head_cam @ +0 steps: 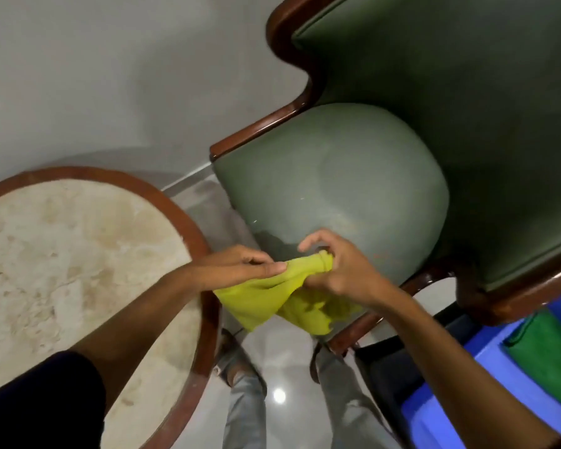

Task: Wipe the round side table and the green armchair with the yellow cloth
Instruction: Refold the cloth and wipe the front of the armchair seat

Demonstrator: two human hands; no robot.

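Observation:
The yellow cloth [272,296] hangs bunched between both hands, in front of the green armchair's padded arm [337,189]. My left hand [237,264] pinches the cloth's left edge with thumb and fingers. My right hand [340,267] grips the gathered top of the cloth, fingers curled around it. The armchair has green upholstery and a dark wood frame [263,128]; it fills the upper right. The round side table [62,254], with a pale marble top and a brown wood rim [195,234], stands at the lower left, under my left forearm.
A grey wall [110,76] runs behind the table and chair. Glossy pale floor tiles [282,384] show between them, with my legs and sandalled feet. A blue and green object [499,367] lies at the lower right beside the chair's leg.

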